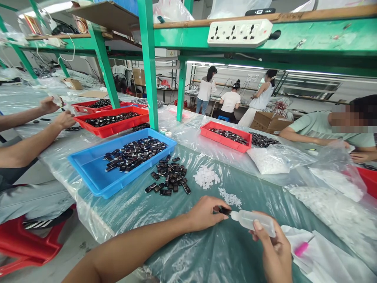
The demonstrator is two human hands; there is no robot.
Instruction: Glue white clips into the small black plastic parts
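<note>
Right hand (272,245) holds an unlabelled squeeze bottle (253,221); left hand (206,212) pinches black part (224,211).

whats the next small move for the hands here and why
Probably a gentle squeeze of the bottle by the right hand: its nozzle already meets the small black part pinched in the left hand over the table.

Small black glossy piece (224,211), pinched at fingertips of left hand (206,214), low over plastic-covered tabletop (206,251). Translucent squeeze bottle (253,222), lying nearly level in right hand (272,245), nozzle pointing left and touching the black piece. Thumb resting on top of bottle body.
</note>
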